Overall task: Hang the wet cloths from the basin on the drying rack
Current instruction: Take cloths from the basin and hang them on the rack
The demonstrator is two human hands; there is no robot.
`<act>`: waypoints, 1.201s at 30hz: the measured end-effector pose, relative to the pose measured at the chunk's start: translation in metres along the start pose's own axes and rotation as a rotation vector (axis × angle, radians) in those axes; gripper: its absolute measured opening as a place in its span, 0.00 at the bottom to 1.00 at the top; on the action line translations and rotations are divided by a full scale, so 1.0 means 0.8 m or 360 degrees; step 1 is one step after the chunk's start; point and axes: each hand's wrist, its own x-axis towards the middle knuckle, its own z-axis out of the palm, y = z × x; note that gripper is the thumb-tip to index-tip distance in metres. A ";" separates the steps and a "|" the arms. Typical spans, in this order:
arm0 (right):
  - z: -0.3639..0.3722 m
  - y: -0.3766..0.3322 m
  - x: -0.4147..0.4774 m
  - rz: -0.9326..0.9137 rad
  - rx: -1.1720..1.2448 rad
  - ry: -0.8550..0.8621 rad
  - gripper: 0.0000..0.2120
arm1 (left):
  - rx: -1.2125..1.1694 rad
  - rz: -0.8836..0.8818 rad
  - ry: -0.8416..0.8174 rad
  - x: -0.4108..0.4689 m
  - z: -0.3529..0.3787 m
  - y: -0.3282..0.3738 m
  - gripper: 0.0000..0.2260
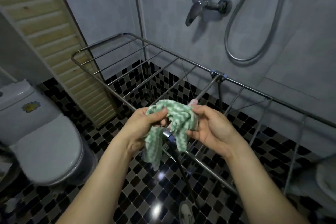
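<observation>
My left hand [145, 123] and right hand [209, 130] clutch a bunched green-and-white cloth [175, 116] above the drying rack [207, 87]; a grey vessel [325, 178] is cropped, its contents unreadable.

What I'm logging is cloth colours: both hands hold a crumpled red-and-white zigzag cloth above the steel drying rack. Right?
Not quite. The head view shows the crumpled zigzag cloth is green-and-white, not red. The left hand and right hand do hold it above the steel drying rack.

Dim bluish light, floor [160, 196] glare, warped edges
</observation>
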 end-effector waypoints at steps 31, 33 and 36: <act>-0.116 -0.083 -0.092 -0.0624 -0.1674 0.0694 0.08 | 0.2075 0.0634 -0.0182 0.031 0.125 0.005 0.06; -0.122 -0.093 -0.082 -0.0650 -0.1850 0.0737 0.08 | 0.1953 0.0645 -0.0082 0.034 0.122 0.002 0.08; -0.126 -0.106 -0.073 -0.0683 -0.1938 0.0806 0.07 | 0.1883 0.0656 0.0036 0.039 0.119 0.003 0.03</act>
